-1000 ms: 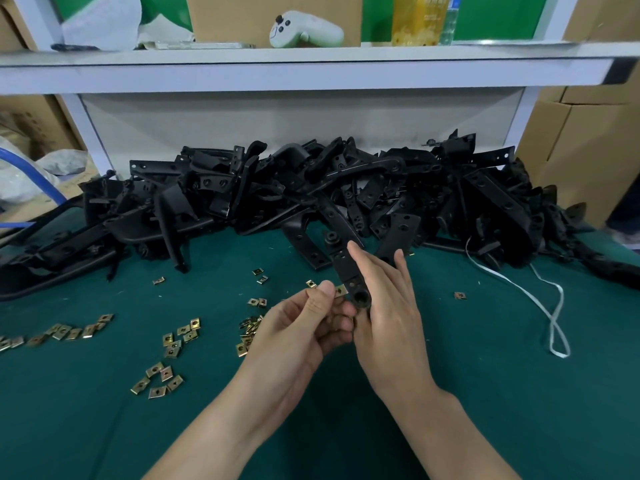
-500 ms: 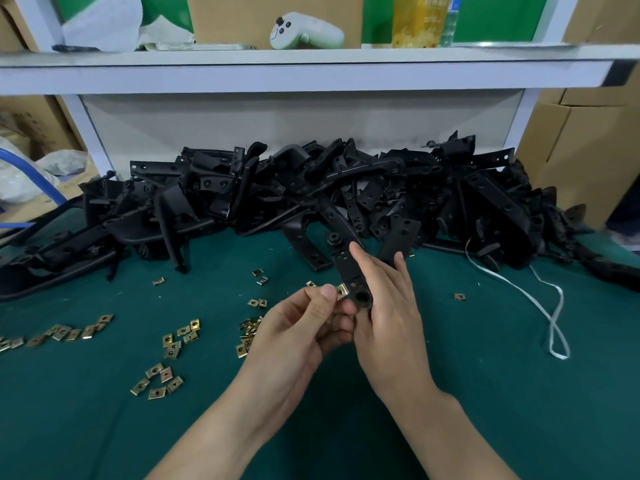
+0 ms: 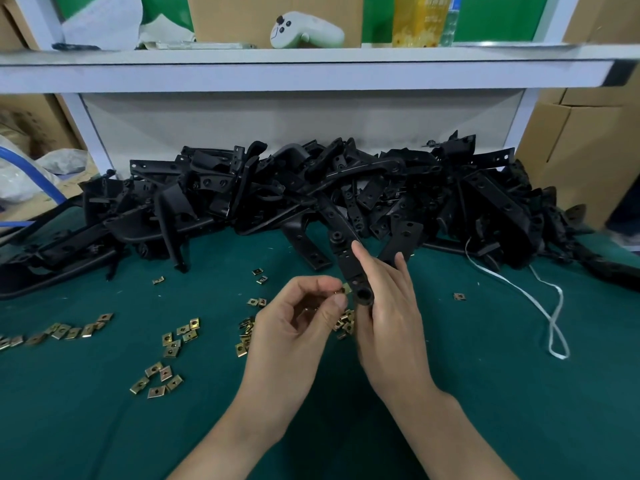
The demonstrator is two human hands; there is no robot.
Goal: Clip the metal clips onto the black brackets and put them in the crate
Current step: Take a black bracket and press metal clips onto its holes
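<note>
My right hand [image 3: 388, 306] grips a black bracket [image 3: 353, 271] upright above the green table, its round-holed end toward me. My left hand [image 3: 304, 317] pinches a small brass-coloured metal clip [image 3: 344, 289] at the bracket's left edge, just above the round hole. Several loose metal clips [image 3: 173, 341] lie scattered on the table to the left and under my hands. A big pile of black brackets [image 3: 311, 195] stretches across the back of the table. No crate is in view.
A white cord [image 3: 550, 306] loops on the green table [image 3: 519, 393] to the right. One stray clip [image 3: 459, 296] lies near it. A white shelf [image 3: 311, 69] overhangs the pile, with a white controller [image 3: 304, 31] on it. Cardboard boxes [image 3: 581, 150] stand at the right.
My left hand has moved a little to the left and opened up around the clip, which stays at the bracket's edge. The right hand and bracket have barely moved.
</note>
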